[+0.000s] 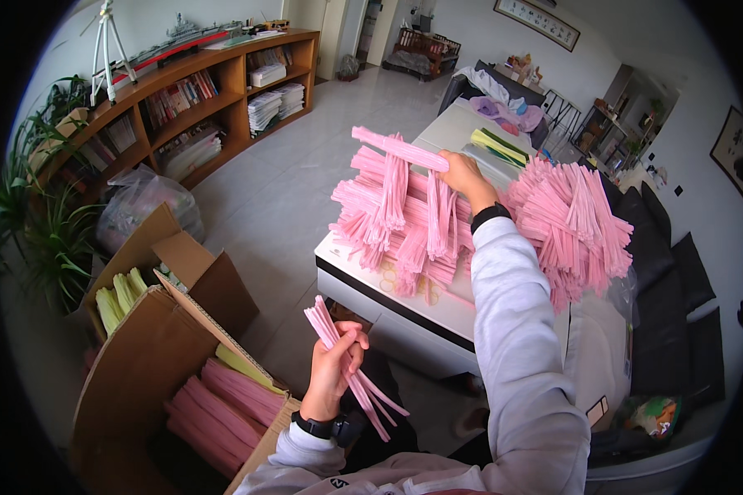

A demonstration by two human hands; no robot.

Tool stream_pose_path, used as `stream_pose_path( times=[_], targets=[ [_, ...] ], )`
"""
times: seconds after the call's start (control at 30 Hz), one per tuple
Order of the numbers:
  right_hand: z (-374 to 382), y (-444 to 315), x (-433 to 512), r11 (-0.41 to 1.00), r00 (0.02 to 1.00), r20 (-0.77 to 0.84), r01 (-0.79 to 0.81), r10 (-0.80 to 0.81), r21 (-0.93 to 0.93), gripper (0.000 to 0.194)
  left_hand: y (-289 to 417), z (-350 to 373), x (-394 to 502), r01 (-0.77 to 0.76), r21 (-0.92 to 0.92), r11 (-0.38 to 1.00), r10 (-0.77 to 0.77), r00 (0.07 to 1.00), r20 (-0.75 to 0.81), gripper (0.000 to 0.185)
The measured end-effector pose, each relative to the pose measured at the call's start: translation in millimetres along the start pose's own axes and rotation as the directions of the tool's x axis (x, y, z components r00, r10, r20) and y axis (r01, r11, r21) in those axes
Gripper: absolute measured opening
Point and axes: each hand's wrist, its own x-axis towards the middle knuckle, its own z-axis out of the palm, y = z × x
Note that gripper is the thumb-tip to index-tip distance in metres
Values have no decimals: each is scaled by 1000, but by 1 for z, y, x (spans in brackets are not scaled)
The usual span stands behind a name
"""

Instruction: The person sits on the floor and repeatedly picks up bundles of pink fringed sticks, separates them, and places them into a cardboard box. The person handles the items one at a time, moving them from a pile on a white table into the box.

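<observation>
My left hand (334, 365) grips a loose bunch of pink chenille stems (366, 396), whose lower ends fan apart. Over the table, my right hand (464, 176) has its fingers around the right end of a tight bundle of pink stems (399, 148). That bundle lies across the top of a pile of crisscrossed pink bundles (390, 210); whether it is lifted clear, I cannot tell. To the right of my right wrist rises a second pile of pink bundles (569, 229). Yellowish rubber bands (391, 278) lie at the front of the nearer pile.
An open cardboard box (142, 371) at lower left contains pink bundles (223, 411) and yellow-green ones. Behind it stand another carton (213, 278) and a stuffed plastic bag (152, 207). The white table (340, 253) is ahead, a black sofa (656, 297) at right. A phone (597, 411) lies nearby.
</observation>
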Motion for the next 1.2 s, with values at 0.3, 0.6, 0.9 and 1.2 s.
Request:
stream_pose_path(
  times=[0.3,0.6,0.9,1.2],
  targets=[
    [9,27,7,974,977,208,-92,47,209,58,-2,6,-4,28,-12,1000,-28,998,54,16],
    [-17,-72,-162,693,967,-164,254,-194,675,50,-11,35,0,-140,53,989,146,980,-134,30],
    [2,-39,-368,646,947,246,-59,-204,761,35,-83,81,3,-196,-8,981,195,979,-62,44],
    [30,120,-383,976,997,56,-64,53,208,34,-41,51,-62,-70,299,952,95,993,-71,25]
  ],
)
